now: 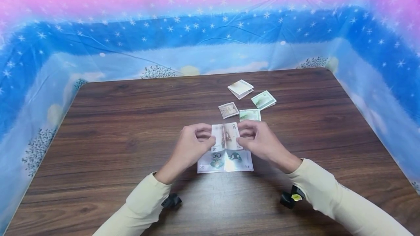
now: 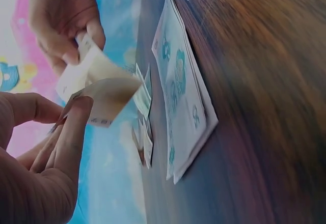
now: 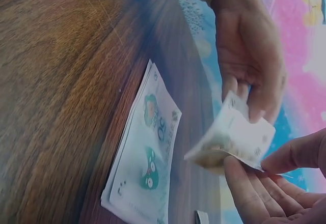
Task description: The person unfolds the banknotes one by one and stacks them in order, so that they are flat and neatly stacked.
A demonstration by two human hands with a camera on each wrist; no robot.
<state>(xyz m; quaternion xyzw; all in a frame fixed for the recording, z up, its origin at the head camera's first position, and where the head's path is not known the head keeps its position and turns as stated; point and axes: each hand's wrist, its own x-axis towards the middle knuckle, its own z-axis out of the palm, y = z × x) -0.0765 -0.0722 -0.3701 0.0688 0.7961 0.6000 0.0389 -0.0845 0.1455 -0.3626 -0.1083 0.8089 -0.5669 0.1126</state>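
Note:
Both hands hold one brownish play banknote [image 1: 217, 138] up over the table, with a crease down its middle. My left hand [image 1: 193, 145] pinches its left edge between thumb and fingers. At the opposite edge, my right hand [image 1: 260, 141] does the same. In the left wrist view the note [image 2: 104, 79] bends at the crease, its two halves angled to each other. Below and nearer to me lies a small stack of flat, greenish play banknotes [image 1: 210, 166] marked 50. The held note overlaps the far part of that stack in the head view.
Beyond the hands lie folded banknotes: a pale one [image 1: 240, 87], a green one [image 1: 263, 99], a brown one [image 1: 228, 110] and another green one [image 1: 250, 114] close by the right hand. The brown wood-grain table [image 1: 115, 126] is backed by a snowflake-patterned cloth [image 1: 197, 28].

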